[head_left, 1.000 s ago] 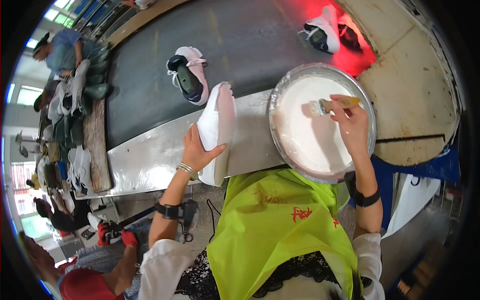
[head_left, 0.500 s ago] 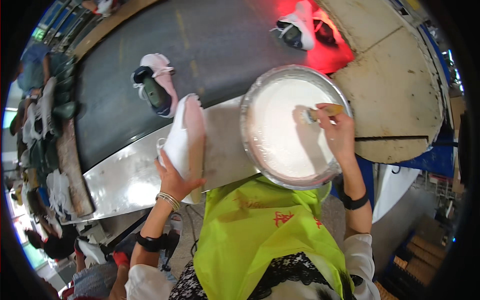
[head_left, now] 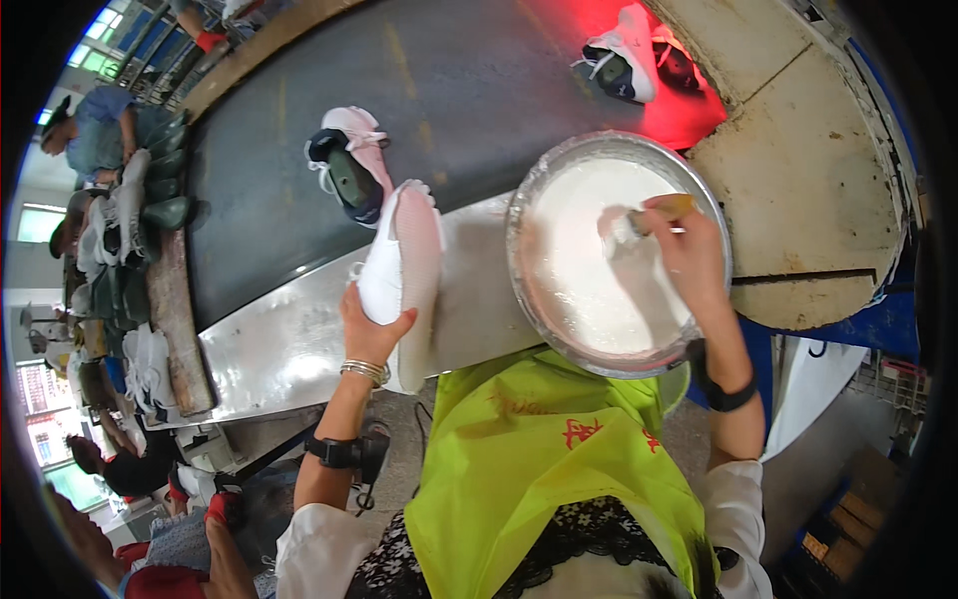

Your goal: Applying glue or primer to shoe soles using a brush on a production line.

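Left-hand grip (head_left: 371, 331) is closed around a white shoe (head_left: 383, 278) to the left of the metal basin (head_left: 599, 361) — over the shiny worktop (head_left: 269, 357), which extends leftward from that basin. Right-hand grip (head_left: 691, 252) pinches a brush (head_left: 627, 230) inside the basin's outline, its bristles over the white liquid (head_left: 569, 240) — whether they touch, I cannot tell. Farther off, left of the basin, rests a laced shoe (head_left: 363, 150) with a green insert (head_left: 351, 184); beyond the basin, more shoes (head_left: 633, 42) sit in red light.
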### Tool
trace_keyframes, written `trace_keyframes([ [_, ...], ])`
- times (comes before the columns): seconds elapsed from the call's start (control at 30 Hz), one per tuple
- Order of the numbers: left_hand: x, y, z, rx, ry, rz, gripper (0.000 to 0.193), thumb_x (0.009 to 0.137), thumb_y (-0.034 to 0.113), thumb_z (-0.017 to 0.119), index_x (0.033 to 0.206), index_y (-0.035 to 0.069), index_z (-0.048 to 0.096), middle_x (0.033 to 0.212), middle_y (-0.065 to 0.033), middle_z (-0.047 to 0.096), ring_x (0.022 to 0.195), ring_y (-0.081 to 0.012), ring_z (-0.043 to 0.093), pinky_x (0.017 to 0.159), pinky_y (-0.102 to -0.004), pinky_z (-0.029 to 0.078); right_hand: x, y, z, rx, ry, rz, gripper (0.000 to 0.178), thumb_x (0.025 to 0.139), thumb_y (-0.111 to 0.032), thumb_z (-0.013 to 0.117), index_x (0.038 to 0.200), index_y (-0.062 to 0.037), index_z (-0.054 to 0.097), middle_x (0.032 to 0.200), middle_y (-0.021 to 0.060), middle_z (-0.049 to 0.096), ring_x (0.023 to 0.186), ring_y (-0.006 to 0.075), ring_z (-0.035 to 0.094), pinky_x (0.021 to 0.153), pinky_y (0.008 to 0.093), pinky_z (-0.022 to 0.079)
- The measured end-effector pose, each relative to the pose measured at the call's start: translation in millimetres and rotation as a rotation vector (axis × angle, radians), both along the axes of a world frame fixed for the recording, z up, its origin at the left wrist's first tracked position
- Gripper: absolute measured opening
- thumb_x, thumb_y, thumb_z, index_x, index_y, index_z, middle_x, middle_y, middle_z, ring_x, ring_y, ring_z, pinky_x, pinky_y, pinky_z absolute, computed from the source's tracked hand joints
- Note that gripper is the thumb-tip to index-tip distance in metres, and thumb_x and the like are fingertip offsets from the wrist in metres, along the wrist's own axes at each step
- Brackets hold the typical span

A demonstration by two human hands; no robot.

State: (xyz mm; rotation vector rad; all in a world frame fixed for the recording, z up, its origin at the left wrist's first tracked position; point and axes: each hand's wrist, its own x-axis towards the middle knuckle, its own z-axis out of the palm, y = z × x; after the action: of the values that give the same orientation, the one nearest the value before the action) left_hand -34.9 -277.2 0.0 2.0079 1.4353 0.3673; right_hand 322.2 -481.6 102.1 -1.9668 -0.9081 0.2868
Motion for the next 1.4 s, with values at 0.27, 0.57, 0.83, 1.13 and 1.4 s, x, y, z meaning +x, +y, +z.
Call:
trace_keyframes([
  [0.27, 7, -44, 90, -1.000, -0.740, 0.109, 0.074, 0.080, 0.022, 0.070, 0.141, 0.000, 0.035, 0.130, -0.0156, 0.052, 0.113, -0.0229, 0.055, 0.093, -0.0369, 0.047, 8, -24, -16, 0.074, -0.021, -0.129, 0.016, 0.091, -0.012, 0.062, 0.096, 0.0029, 0.065, 0.087, 0.0113, 0.068, 0.075, 0.0149, 0.065, 0.064, 0.0286, 0.052],
  [0.57, 38, -68, 84, -0.476, -0.511, -0.195, 0.087, 0.071, 0.029, 0.080, 0.141, 0.001, 0.035, 0.118, -0.0140, 0.060, 0.102, -0.0205, 0.060, 0.088, -0.0335, 0.049, -63, 54, 51, 0.541, 0.219, 0.209, 0.014, 0.090, -0.006, 0.063, 0.103, -0.0001, 0.063, 0.097, 0.0040, 0.064, 0.084, 0.0099, 0.060, 0.074, 0.0254, 0.049],
  [0.83, 53, -75, 85, -0.411, -0.535, -0.288, 0.095, 0.067, 0.031, 0.084, 0.138, -0.007, 0.034, 0.119, -0.0178, 0.058, 0.106, -0.0232, 0.060, 0.091, -0.0331, 0.047, -120, 26, 53, 0.377, -0.198, 0.414, 0.013, 0.083, 0.001, 0.063, 0.095, -0.0045, 0.062, 0.096, 0.0097, 0.062, 0.089, 0.0243, 0.062, 0.079, 0.0327, 0.050],
  [1.13, 53, -73, 95, -0.462, -0.554, -0.318, 0.094, 0.067, 0.027, 0.084, 0.138, -0.007, 0.033, 0.124, -0.0180, 0.054, 0.107, -0.0229, 0.057, 0.092, -0.0345, 0.047, -52, 45, 41, 0.276, 0.123, 0.010, 0.021, 0.093, -0.017, 0.059, 0.102, 0.0024, 0.063, 0.085, 0.0104, 0.069, 0.075, 0.0149, 0.066, 0.066, 0.0282, 0.051],
  [1.4, 51, -60, 89, -0.362, -0.367, -0.232, 0.100, 0.064, 0.031, 0.083, 0.141, -0.005, 0.031, 0.126, -0.0190, 0.053, 0.110, -0.0258, 0.057, 0.093, -0.0351, 0.046, -81, 31, 49, 0.359, 0.123, 0.162, 0.009, 0.089, -0.002, 0.060, 0.098, 0.0006, 0.061, 0.087, 0.0102, 0.063, 0.075, 0.0146, 0.061, 0.068, 0.0267, 0.049],
])
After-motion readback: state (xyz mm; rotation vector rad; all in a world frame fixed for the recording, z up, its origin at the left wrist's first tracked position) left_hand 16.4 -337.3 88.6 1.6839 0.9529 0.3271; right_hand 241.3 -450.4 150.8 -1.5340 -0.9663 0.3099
